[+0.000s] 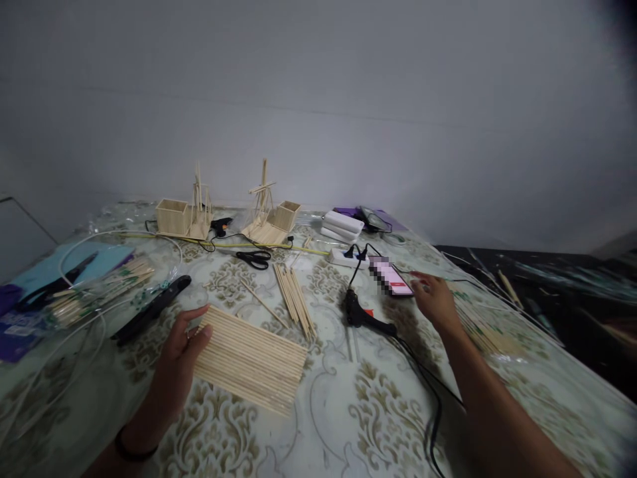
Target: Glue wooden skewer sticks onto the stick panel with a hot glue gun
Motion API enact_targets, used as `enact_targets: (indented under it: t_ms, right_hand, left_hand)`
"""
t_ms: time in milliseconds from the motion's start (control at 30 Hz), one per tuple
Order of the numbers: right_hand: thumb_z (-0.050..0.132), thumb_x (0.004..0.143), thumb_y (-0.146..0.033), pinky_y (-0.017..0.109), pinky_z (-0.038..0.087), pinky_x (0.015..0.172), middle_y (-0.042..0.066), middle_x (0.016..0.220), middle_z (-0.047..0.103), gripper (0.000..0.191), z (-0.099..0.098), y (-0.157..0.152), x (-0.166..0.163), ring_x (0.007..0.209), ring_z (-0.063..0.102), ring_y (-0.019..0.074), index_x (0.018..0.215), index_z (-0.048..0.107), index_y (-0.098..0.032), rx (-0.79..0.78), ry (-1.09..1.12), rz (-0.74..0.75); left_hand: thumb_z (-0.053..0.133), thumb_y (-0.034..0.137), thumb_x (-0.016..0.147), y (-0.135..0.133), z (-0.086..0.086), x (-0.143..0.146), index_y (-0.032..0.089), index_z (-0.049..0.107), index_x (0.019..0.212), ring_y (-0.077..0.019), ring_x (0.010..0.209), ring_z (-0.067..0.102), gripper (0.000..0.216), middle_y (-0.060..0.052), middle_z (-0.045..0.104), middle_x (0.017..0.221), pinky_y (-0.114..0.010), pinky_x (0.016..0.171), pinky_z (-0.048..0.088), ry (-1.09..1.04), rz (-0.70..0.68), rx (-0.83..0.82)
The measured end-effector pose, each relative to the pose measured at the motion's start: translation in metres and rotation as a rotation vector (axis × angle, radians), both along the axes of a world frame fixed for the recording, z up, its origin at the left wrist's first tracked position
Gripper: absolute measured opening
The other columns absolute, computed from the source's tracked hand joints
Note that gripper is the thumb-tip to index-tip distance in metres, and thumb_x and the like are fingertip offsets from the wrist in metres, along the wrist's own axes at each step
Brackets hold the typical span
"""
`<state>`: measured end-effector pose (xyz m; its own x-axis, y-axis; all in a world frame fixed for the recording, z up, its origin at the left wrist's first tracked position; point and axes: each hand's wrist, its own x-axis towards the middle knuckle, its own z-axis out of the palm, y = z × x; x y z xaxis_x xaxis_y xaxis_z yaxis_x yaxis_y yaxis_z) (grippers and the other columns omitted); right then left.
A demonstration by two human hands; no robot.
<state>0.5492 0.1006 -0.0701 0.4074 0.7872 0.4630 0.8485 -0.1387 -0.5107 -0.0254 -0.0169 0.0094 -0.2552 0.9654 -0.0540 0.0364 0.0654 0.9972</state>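
Note:
My left hand (184, 342) grips the upper left corner of a flat panel of wooden sticks (251, 358), thumb on top. The sticks lie side by side in one rectangle. To the right, my right hand (432, 297) is beside the right edge of a lit phone (391, 277), its fingers partly bent and apart with nothing seen between them; whether it touches the phone I cannot tell. A black glue gun (365, 315) lies on the table between my hands. Loose sticks (294, 302) and a single stick (263, 303) rest just beyond the panel.
Two wooden stick models with boxes (172, 218) (287, 216) stand along the wall. Black scissors (253, 259), a white power strip (343, 257) and a white roll-shaped pack (342, 226) lie nearer. Bagged sticks (104, 289) and a black cutter-like tool (152, 309) are left. Glue-gun cables (435, 385) cross the right.

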Motion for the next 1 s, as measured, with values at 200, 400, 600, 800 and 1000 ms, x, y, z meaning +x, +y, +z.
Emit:
enact_targets:
  t_ms: [200, 400, 600, 800, 1000]
  right_hand:
    - [0.058, 0.085, -0.034, 0.049, 0.058, 0.087, 0.020, 0.104, 0.077, 0.034, 0.026, -0.016, -0.032, 0.092, 0.073, 0.0338, 0.103, 0.080, -0.016, 0.005, 0.106, 0.055]
    - [0.053, 0.103, -0.054, 0.039, 0.060, 0.083, 0.009, 0.094, 0.078, 0.040, 0.070, -0.069, -0.141, 0.087, 0.075, 0.0268, 0.116, 0.075, -0.023, -0.044, 0.284, 0.431]
    - [0.043, 0.111, -0.059, 0.031, 0.050, 0.070, 0.003, 0.078, 0.069, 0.052, 0.087, -0.119, -0.258, 0.073, 0.065, 0.0196, 0.085, 0.067, -0.022, -0.330, 0.434, 0.924]
    - [0.041, 0.109, -0.067, 0.030, 0.043, 0.069, 0.001, 0.073, 0.060, 0.057, 0.070, -0.122, -0.267, 0.070, 0.056, 0.0178, 0.077, 0.055, -0.022, -0.416, 0.630, 0.983]
    - [0.044, 0.108, -0.067, 0.031, 0.040, 0.069, 0.001, 0.074, 0.057, 0.056, 0.061, -0.127, -0.267, 0.072, 0.052, 0.0184, 0.077, 0.056, -0.022, -0.459, 0.732, 0.972]
  left_hand:
    - [0.083, 0.053, 0.077, 0.000, 0.002, 0.002, 0.027, 0.071, 0.116, -0.0231, 0.071, 0.062, 0.049, 0.001, 0.071, 0.080, -0.033, 0.064, 0.049, -0.024, -0.017, -0.002]
    - [0.081, 0.054, 0.079, 0.000, -0.003, 0.005, 0.026, 0.069, 0.119, -0.0223, 0.070, 0.060, 0.050, 0.002, 0.067, 0.075, -0.032, 0.064, 0.047, -0.019, 0.005, 0.009]
    - [0.077, 0.052, 0.087, -0.002, -0.012, 0.007, 0.027, 0.065, 0.126, -0.0184, 0.065, 0.055, 0.048, 0.004, 0.064, 0.072, -0.029, 0.060, 0.043, -0.077, -0.045, -0.015]
    - [0.078, 0.050, 0.085, -0.002, -0.012, 0.007, 0.029, 0.066, 0.122, -0.0187, 0.066, 0.057, 0.044, 0.004, 0.066, 0.072, -0.029, 0.060, 0.044, -0.087, -0.022, -0.035]
    - [0.083, 0.050, 0.080, -0.001, -0.014, 0.007, 0.031, 0.070, 0.115, -0.0192, 0.061, 0.059, 0.042, 0.002, 0.069, 0.072, -0.029, 0.054, 0.045, -0.113, 0.010, -0.077]
